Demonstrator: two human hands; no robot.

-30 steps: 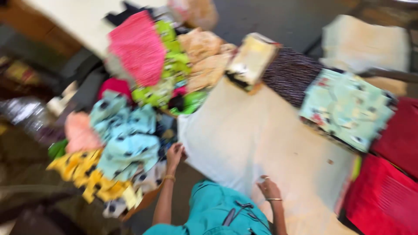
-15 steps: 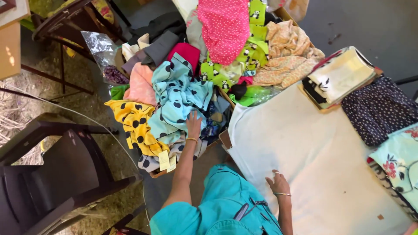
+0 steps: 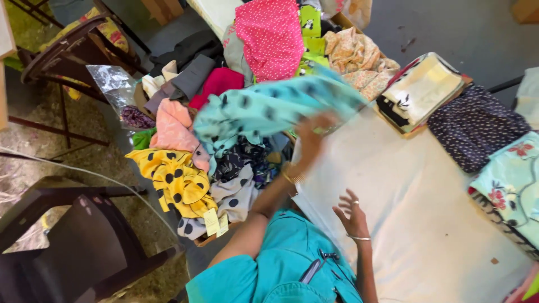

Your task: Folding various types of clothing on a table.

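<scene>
Here, in the head view, the left hand (image 3: 311,137) is raised over the near edge of the white table cover (image 3: 404,185), its fingers closed on a pale turquoise cloth with dark spots (image 3: 269,109); the hand is blurred, so just how much cloth is bunched in the fist is hard to read, perhaps one edge only. The cloth hangs in the air, stretched from the hand back over the heap of mixed fabrics (image 3: 224,146) that lies just off the left edge of the table cover. The right hand (image 3: 352,216) hovers above the table cover, nearer the body, fingers spread and holding nothing. In the heap, a yellow piece with black dots (image 3: 174,179) lies on the side away from the table cover, a pink dotted piece (image 3: 269,36) at its far end, and a peach piece (image 3: 171,126) between them. On the far edge of the table cover sits a folded stack of cream and black cloth (image 3: 421,92), with a dark dotted fabric (image 3: 477,126) beside it. The turquoise cloth looks light, thin and limp; it will sag and fold wherever unsupported, so a second hold along the same edge, well apart from the first, would likely keep it spread.
</scene>
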